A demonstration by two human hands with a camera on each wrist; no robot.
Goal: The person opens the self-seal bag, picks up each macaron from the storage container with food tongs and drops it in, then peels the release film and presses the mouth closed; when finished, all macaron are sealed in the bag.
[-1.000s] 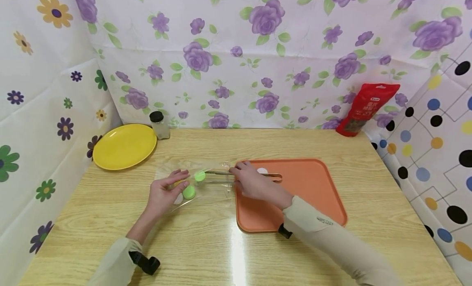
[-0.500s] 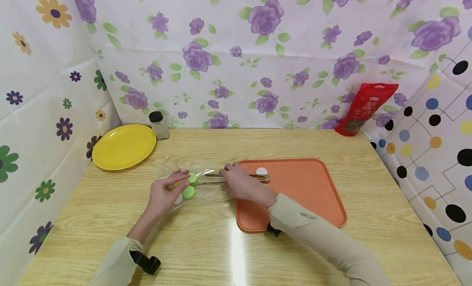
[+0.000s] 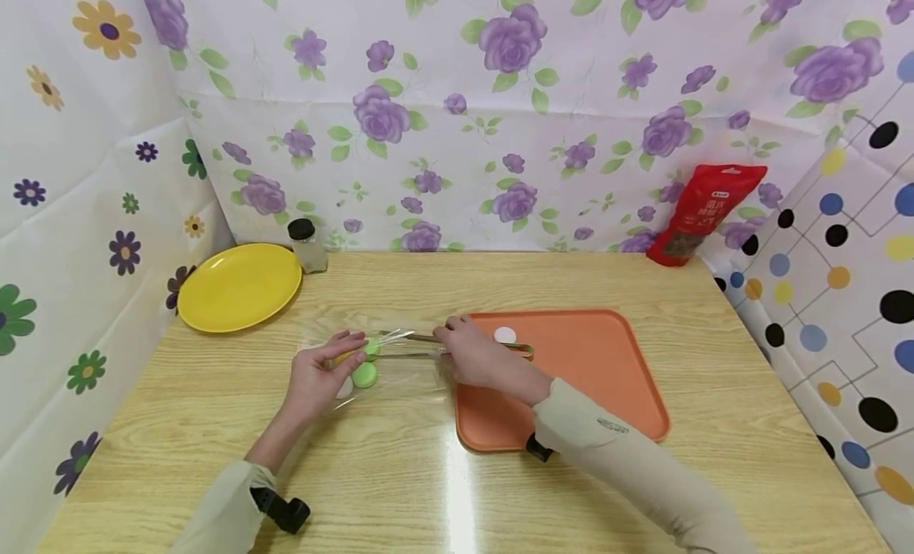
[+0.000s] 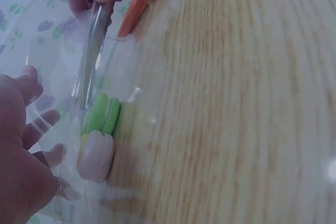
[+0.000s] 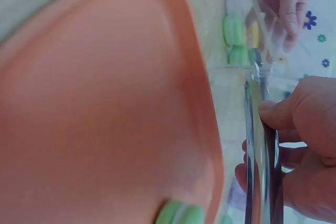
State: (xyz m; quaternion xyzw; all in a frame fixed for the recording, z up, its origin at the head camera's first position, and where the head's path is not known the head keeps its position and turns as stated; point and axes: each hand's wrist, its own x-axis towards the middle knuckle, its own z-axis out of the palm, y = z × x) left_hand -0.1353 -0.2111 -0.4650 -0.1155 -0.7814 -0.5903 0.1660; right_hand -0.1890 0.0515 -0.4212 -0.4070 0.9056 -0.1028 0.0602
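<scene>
Wood-grained table (image 3: 357, 475), floral cloth (image 3: 457, 181) behind. My right hand (image 3: 474, 354) grips tongs (image 5: 257, 182), blades parted, tips inside a clear bag (image 3: 407, 379) near macarons (image 3: 365, 375) veiled by its film. My left hand (image 3: 316, 371), fingers half curled, partly hides the yellow one (image 5: 255, 34); whether it pinches film, I cannot tell. Outward: tray (image 3: 585, 379) bearing another macaron (image 5: 181, 213), left edge crossed by my right hand; then plate (image 3: 239, 288), jar (image 3: 310, 254), red pouch (image 3: 703, 217).
</scene>
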